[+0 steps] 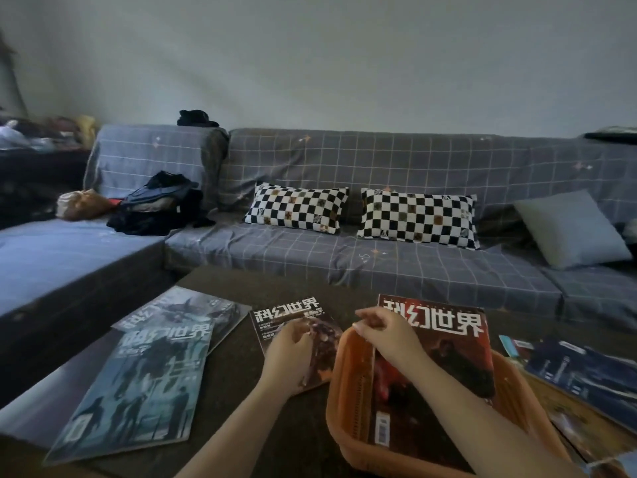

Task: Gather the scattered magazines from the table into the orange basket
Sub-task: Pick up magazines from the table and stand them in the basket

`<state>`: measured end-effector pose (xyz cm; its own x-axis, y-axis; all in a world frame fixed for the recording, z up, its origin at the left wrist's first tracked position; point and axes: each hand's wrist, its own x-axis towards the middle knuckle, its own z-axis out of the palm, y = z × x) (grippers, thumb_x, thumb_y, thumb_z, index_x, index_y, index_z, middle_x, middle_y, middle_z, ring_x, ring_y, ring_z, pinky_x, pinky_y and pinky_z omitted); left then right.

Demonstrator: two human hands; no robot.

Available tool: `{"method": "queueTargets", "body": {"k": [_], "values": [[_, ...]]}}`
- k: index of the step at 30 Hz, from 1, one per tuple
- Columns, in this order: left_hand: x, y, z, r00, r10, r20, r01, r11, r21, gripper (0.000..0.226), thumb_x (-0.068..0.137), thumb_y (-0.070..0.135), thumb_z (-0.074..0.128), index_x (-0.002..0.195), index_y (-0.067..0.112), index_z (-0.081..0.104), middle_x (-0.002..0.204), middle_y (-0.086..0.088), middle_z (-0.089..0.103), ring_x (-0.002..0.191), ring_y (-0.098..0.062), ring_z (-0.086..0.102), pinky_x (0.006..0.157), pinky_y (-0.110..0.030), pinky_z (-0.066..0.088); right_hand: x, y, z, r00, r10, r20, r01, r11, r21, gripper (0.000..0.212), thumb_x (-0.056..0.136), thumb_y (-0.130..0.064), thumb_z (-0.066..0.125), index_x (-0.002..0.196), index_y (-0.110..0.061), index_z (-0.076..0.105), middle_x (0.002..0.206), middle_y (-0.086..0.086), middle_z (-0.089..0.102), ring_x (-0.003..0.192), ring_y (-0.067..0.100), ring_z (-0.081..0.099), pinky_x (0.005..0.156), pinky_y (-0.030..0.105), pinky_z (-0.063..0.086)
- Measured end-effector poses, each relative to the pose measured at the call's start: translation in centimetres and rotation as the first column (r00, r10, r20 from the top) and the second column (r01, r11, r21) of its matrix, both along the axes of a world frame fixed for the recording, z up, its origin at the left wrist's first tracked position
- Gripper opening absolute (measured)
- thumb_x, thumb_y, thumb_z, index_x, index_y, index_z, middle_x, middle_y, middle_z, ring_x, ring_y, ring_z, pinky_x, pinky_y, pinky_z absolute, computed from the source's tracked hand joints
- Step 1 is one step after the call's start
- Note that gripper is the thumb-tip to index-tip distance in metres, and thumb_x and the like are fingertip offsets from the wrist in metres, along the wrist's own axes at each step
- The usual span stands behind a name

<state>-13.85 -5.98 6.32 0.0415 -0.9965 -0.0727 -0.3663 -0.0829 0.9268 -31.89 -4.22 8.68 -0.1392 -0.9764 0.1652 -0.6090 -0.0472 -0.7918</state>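
- Head view: my left hand (287,353) rests curled on the small magazine (296,334) at 12 o'clock on the table (241,374); grip unclear.
- My right hand (386,334) pinches the red magazine (444,346) edge, standing in the orange basket (348,391) at 3 o'clock.
- Blue magazine (138,391) lies at 9 o'clock.

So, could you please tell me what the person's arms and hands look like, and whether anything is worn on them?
Both forearms are bare, with no sleeves in view. The left hand and right hand wear no gloves, and no watch or bracelet shows at either wrist. Rings cannot be made out.
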Motion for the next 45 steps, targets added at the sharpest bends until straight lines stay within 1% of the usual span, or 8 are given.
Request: {"method": "queueTargets", "body": {"k": [3,13,17,19,22,28,39,45], "values": [[1.3,-2.1,-1.5,1.0,0.023,0.007,-0.024,0.999,0.036,0.034,0.09,0.021,0.051,0.124,0.02,0.058,0.091,0.013,0.064,0.087,-0.008,0.065,0.072,-0.027,0.056,1.6,-4.3,-0.5,0.993,0.042,-0.106,-0.037,0.998,0.047,0.029,0.082,-0.029,0.068,0.11,-0.022,0.064,0.096,-0.01,0.064,0.09,0.005,0.06,0.071,0.013,0.043],[3.1,-9.1,-7.3,0.991,0.12,0.05,-0.127,0.978,0.163,0.053,0.095,0.039,0.052,0.14,0.015,0.041,0.135,-0.012,0.053,0.122,-0.029,0.053,0.102,-0.045,0.046,3.8,-16.2,-3.8,0.817,0.237,-0.525,0.084,0.853,0.515,0.061,0.08,-0.041,0.068,0.126,-0.003,0.054,0.125,0.011,0.061,0.112,0.024,0.058,0.09,0.03,0.046],[4.0,-10.8,-7.9,0.974,0.22,0.054,-0.226,0.958,0.177,0.051,0.091,0.036,0.058,0.136,0.014,0.047,0.132,-0.011,0.055,0.12,-0.027,0.054,0.1,-0.041,0.047,3.9,-18.2,-4.6,0.898,0.203,-0.391,0.1,0.77,0.63,0.05,0.083,-0.025,0.069,0.12,0.004,0.052,0.106,0.017,0.067,0.087,0.027,0.067,0.078,0.036,0.055],[4.5,-11.3,-7.6,0.965,0.258,-0.045,-0.243,0.946,0.216,0.042,0.087,0.032,0.065,0.122,0.009,0.058,0.112,-0.008,0.068,0.096,-0.019,0.068,0.075,-0.028,0.056,3.7,-18.7,-4.9,0.92,0.174,-0.352,0.115,0.738,0.665,0.04,0.084,-0.022,0.068,0.113,0.001,0.053,0.099,0.017,0.063,0.079,0.023,0.063,0.074,0.033,0.054],[4.3,-11.5,-7.2,0.943,0.183,-0.279,-0.086,0.942,0.326,0.018,0.086,0.017,0.069,0.103,0.013,0.064,0.082,-0.001,0.074,0.063,-0.012,0.072,0.044,-0.021,0.051,3.7,-19.0,-5.2,0.934,0.138,-0.329,0.132,0.724,0.677,0.043,0.084,-0.021,0.068,0.116,0.003,0.052,0.113,0.017,0.061,0.101,0.024,0.063,0.09,0.036,0.052],[4.3,-9.6,-7.8,0.866,0.081,-0.494,0.015,0.982,0.187,0.04,0.087,0.002,0.062,0.1,0.038,0.052,0.102,0.003,0.071,0.089,-0.017,0.072,0.071,-0.035,0.059,3.9,-18.0,-4.7,0.975,0.055,-0.214,0.102,0.745,0.659,0.038,0.08,-0.025,0.072,0.109,-0.007,0.054,0.084,0.006,0.06,0.061,0.012,0.059,0.052,0.024,0.048],[11.0,-5.1,-0.3,0.845,0.027,-0.533,-0.061,0.997,-0.045,0.032,0.088,-0.002,0.061,0.113,0.017,0.057,0.098,-0.01,0.074,0.088,-0.029,0.072,0.077,-0.046,0.057,7.0,-13.3,-0.4,0.946,-0.002,0.325,-0.108,0.941,0.321,0.056,0.072,-0.02,0.077,0.119,-0.008,0.05,0.114,0.011,0.06,0.103,0.026,0.057,0.092,0.043,0.047],[12.1,-0.2,4.6,0.816,-0.087,-0.571,0.039,0.995,-0.095,0.029,0.089,-0.002,0.058,0.115,0.012,0.054,0.1,-0.016,0.07,0.086,-0.032,0.068,0.076,-0.045,0.055,7.1,-7.5,3.1,0.836,0.097,0.54,-0.237,0.951,0.197,0.047,0.074,-0.014,0.074,0.115,-0.005,0.052,0.106,0.014,0.067,0.096,0.027,0.064,0.082,0.04,0.05]]}}
